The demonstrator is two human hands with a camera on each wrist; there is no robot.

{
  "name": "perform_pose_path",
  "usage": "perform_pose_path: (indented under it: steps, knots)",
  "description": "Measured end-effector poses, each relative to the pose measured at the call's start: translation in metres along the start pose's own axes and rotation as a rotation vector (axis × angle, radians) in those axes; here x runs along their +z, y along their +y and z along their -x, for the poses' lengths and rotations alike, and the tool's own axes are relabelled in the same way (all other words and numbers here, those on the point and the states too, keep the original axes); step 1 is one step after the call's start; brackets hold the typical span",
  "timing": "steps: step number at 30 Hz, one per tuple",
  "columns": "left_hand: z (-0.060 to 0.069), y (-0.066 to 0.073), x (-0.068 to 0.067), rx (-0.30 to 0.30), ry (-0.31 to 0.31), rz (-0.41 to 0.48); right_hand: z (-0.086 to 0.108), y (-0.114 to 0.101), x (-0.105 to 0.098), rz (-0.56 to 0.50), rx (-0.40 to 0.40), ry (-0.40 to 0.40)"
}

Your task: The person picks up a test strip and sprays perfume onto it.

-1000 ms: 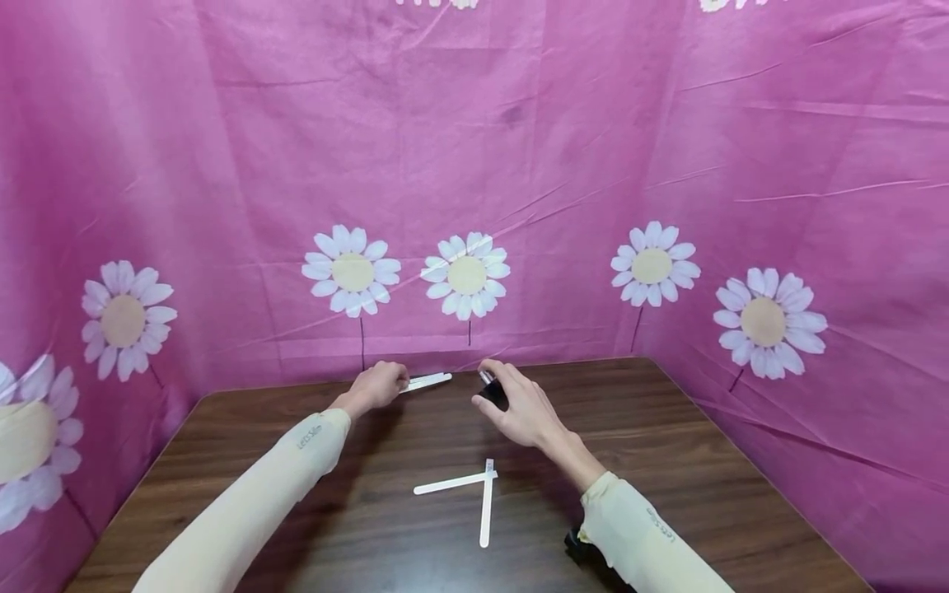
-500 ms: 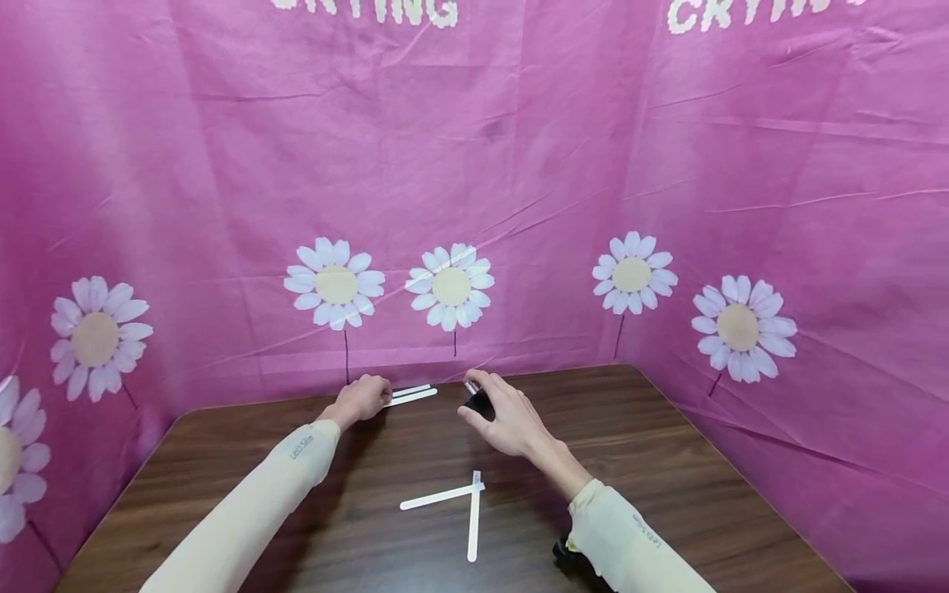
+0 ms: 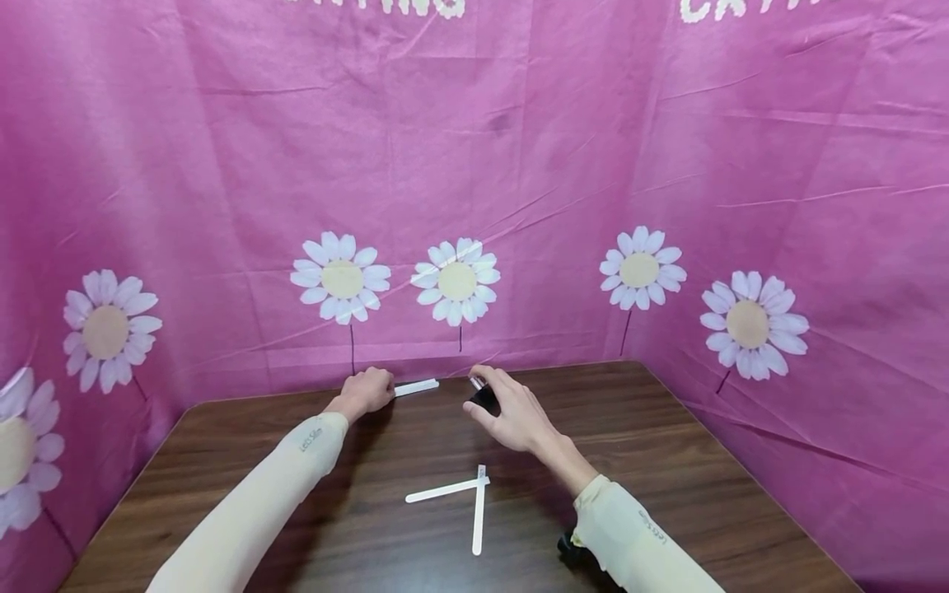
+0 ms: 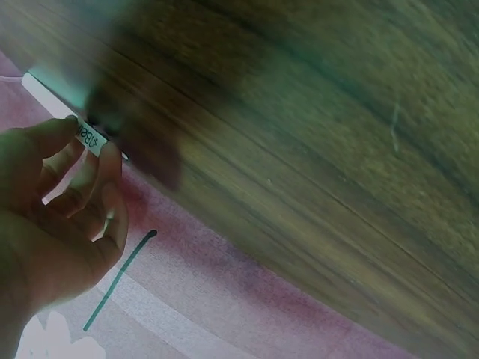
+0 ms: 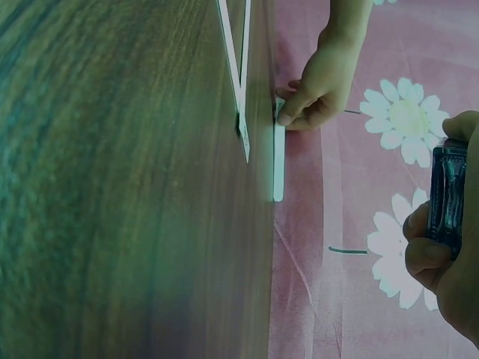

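Note:
At the table's back edge my left hand pinches a white strip between thumb and fingers. The left wrist view shows printed letters on the end of this strip; whether several lie stacked there I cannot tell. To its right my right hand grips a small dark glass perfume bottle with a silver top, held above the table. In the right wrist view the bottle sits between curled fingers and palm, a fingertip at its top end. Two more white strips lie on the table, crossing near their printed ends.
The brown wooden table carries everything. A black object lies by the right forearm, partly hidden by the sleeve. A pink cloth with printed daisies hangs behind and along the sides.
The strips by my left hand stood apart half a second ago and now appear brought together. My right hand keeps its hold on the perfume bottle. The head view has shifted slightly.

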State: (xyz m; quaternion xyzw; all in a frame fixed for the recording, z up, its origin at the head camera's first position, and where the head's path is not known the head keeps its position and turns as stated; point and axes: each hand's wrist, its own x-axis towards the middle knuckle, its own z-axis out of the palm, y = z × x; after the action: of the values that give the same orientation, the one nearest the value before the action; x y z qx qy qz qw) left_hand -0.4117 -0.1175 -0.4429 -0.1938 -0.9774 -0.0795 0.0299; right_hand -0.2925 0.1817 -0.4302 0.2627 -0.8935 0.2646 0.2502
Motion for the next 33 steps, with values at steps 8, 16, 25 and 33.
perform_pose_path:
  steps: [8, 16, 25, 33]
  knots:
    - [-0.0017, -0.0017, -0.0007, 0.014, -0.017, 0.035, -0.0011, -0.0004, -0.0018, 0.009, 0.001, -0.004]
    - [0.0012, 0.0006, 0.0026, 0.059, 0.003, 0.013, 0.0007, -0.0015, -0.0007, 0.002, -0.001, -0.007]
    - [0.0028, 0.002, 0.0033, 0.078, 0.035, -0.032, -0.0008, -0.0013, -0.0012, 0.005, -0.016, 0.008]
    - [0.0028, 0.0005, 0.0057, 0.134, 0.043, 0.001, -0.0007, -0.0029, -0.0027, 0.003, -0.02, 0.01]
